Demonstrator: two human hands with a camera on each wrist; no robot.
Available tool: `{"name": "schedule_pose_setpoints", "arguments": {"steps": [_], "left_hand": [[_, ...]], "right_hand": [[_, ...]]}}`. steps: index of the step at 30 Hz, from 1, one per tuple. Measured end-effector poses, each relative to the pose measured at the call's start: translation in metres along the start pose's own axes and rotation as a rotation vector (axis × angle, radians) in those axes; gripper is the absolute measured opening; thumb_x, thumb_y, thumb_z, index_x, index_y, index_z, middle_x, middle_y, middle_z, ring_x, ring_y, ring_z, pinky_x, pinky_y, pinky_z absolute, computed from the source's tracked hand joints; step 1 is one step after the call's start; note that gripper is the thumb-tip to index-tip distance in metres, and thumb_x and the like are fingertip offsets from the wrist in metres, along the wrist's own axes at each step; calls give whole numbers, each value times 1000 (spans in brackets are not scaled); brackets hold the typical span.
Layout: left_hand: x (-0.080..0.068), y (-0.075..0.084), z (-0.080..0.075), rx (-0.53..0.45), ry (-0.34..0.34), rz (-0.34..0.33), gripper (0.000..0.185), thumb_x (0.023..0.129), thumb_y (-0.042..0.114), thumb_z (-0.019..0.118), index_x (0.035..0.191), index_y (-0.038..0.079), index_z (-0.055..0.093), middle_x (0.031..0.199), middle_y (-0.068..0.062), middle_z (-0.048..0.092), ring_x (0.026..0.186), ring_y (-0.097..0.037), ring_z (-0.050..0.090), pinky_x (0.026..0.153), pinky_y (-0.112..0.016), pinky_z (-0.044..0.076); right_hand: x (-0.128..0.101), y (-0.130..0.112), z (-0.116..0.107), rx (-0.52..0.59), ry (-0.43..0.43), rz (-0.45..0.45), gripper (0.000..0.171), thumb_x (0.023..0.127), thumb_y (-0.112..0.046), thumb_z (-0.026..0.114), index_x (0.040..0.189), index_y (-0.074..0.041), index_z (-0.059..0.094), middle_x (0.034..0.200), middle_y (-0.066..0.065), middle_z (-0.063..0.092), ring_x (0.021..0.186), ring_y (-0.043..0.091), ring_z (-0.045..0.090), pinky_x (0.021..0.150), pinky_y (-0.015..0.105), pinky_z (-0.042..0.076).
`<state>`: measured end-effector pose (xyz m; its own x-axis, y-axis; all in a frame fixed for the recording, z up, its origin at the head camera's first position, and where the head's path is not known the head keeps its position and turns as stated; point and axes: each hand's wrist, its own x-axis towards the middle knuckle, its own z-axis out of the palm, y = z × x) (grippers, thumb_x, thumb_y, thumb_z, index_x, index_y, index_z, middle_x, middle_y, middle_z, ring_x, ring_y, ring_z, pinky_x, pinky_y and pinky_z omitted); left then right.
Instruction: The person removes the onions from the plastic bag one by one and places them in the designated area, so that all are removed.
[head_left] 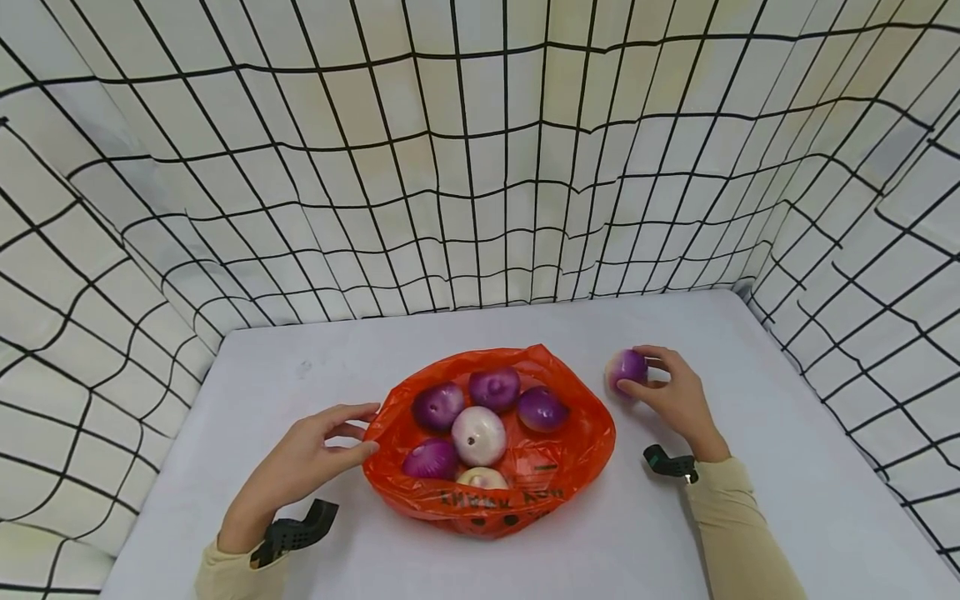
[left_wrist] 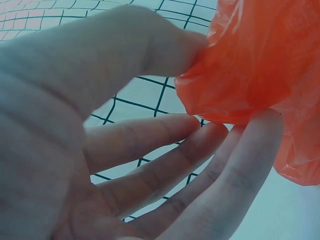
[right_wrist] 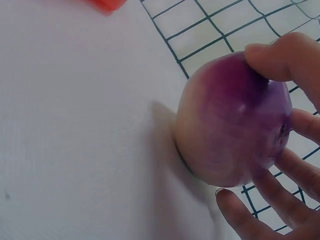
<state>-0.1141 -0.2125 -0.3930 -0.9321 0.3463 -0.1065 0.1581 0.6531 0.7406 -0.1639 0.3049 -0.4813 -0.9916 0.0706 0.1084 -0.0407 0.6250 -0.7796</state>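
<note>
In the head view an orange-red plastic bag (head_left: 573,467) lies opened out on the table, with several peeled purple and white onions (head_left: 480,436) inside. My left hand (head_left: 300,458) is at the bag's left rim. Seen from the left wrist, its long fingers (left_wrist: 165,165) reach nearly straight, and thumb and fingertips touch the plastic. To the right of the bag my right hand (head_left: 677,400) holds a purple and white onion (right_wrist: 230,125) between thumb and fingers. That onion is at the tabletop, apart from the bag.
A white-covered table (head_left: 300,358) bears everything. Black wire or cord netting (head_left: 465,167) rises behind it and along both sides, with pale sheeting behind. Dark wrist mounts (head_left: 296,533) are worn on both forearms, over beige sleeves (head_left: 738,533).
</note>
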Motion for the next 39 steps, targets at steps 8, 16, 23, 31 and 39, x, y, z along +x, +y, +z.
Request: {"name": "schedule_pose_setpoints", "arguments": {"steps": [8, 16, 23, 31, 39], "left_hand": [[-2, -1, 0, 12, 4, 6, 58, 95, 36, 74, 144, 8, 60, 138, -15, 66, 116, -29, 69, 88, -37, 65], [-3, -2, 0, 4, 2, 16, 57, 95, 36, 74, 143, 9, 60, 139, -14, 66, 116, -29, 68, 88, -37, 65], [-3, -2, 0, 0, -1, 14, 57, 95, 35, 74, 143, 8, 60, 140, -14, 65, 116, -29, 68, 89, -40, 65], [-3, -2, 0, 5, -1, 15, 58, 95, 36, 74, 143, 8, 60, 139, -15, 65, 116, -29, 68, 89, -40, 65], [0, -2, 1, 4, 0, 45, 55, 95, 35, 74, 142, 10, 61, 138, -13, 67, 114, -27, 69, 87, -36, 66]], "right_hand": [[-1, -2, 3, -4, -33, -2, 78, 87, -38, 83, 152, -14, 49, 152, 19, 48, 136, 41, 51, 106, 59, 55], [0, -4, 3, -18, -29, 14, 82, 87, -42, 82, 155, -13, 45, 155, 20, 46, 138, 42, 52, 105, 59, 55], [-1, -5, 0, -13, -27, -12, 79, 86, -37, 84, 152, -11, 48, 152, 20, 49, 135, 41, 55, 103, 57, 57], [-4, -8, -6, 15, -11, 11, 81, 85, -40, 85, 152, -14, 47, 154, 21, 46, 131, 44, 59, 100, 57, 58], [-7, -24, -13, 53, 13, -20, 78, 85, -39, 85, 151, -17, 49, 155, 17, 46, 134, 42, 58, 93, 20, 60]]}}
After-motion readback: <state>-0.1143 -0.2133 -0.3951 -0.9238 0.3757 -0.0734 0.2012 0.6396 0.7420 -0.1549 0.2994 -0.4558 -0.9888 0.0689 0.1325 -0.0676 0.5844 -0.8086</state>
